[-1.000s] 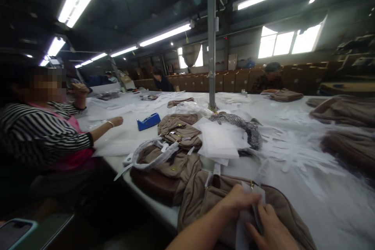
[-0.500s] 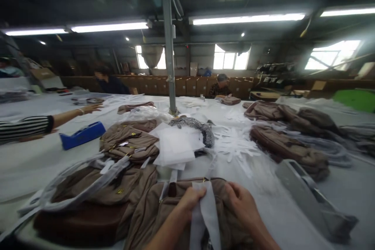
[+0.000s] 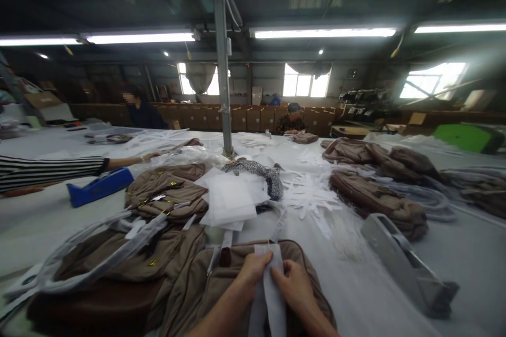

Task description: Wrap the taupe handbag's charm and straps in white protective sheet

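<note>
In front of me lies a brown quilted bag (image 3: 197,279) with a zip and a gold-coloured ring at its top edge. A strip of white wrapping material (image 3: 274,295) runs down over the bag from that ring. My left hand (image 3: 253,271) pinches the strip near its upper end, thumb on top. Close beside it, my right hand (image 3: 294,281) has its fingers closed on the strip's right edge. Whatever the strip covers underneath is hidden from me.
Another brown bag (image 3: 118,258) with a wrapped handle lies to the left. A stack of white sheets (image 3: 229,197) sits beyond, near white cut strips (image 3: 312,195). A grey tape dispenser (image 3: 407,263) stands right, a blue one (image 3: 100,187) left, beside a co-worker's striped sleeve (image 3: 51,171).
My right hand has moved left from the bag onto the white strip and closed on it. My left hand keeps its pinch. The co-worker's arm reaches farther right, toward the clear plastic.
</note>
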`<state>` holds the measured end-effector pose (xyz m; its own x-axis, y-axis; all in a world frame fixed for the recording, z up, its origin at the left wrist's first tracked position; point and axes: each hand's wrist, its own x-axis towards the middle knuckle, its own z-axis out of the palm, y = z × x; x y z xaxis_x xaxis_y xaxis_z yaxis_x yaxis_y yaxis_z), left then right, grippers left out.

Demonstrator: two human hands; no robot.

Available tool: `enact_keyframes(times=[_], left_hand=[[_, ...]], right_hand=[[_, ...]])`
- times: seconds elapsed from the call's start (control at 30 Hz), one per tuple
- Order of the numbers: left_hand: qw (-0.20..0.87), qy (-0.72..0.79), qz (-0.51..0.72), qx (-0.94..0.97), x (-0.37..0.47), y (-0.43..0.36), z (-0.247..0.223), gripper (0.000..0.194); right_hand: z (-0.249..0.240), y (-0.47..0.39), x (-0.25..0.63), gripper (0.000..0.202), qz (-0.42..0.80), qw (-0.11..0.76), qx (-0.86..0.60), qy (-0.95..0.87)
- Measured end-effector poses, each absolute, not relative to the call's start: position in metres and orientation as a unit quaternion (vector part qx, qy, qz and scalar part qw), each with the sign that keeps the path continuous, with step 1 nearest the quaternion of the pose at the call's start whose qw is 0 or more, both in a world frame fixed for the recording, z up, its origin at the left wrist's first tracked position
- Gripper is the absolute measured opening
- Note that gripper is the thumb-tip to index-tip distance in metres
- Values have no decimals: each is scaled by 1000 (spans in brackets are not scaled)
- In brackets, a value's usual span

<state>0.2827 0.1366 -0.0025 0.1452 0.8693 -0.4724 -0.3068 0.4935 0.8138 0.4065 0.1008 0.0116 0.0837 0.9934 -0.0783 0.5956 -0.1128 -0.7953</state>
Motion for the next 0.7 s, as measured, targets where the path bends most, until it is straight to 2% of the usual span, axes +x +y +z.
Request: enact_keyframes(times=[0.17, 0.37, 0.57, 0.7], left_hand=[[714, 480, 408, 305, 279, 130, -5, 52], [705, 474, 413, 327, 275, 130, -5, 40], [705, 464, 413, 343, 273, 128, 0, 25], [708, 470, 393, 351, 274, 125, 8, 17]], right_hand=[[8, 99, 402, 21, 272, 299, -692, -598], [-2, 99, 404, 21, 276, 314, -670, -613], [10, 118, 420, 25, 443, 299, -602, -592], [19, 138, 421, 30, 483, 260, -622, -558]])
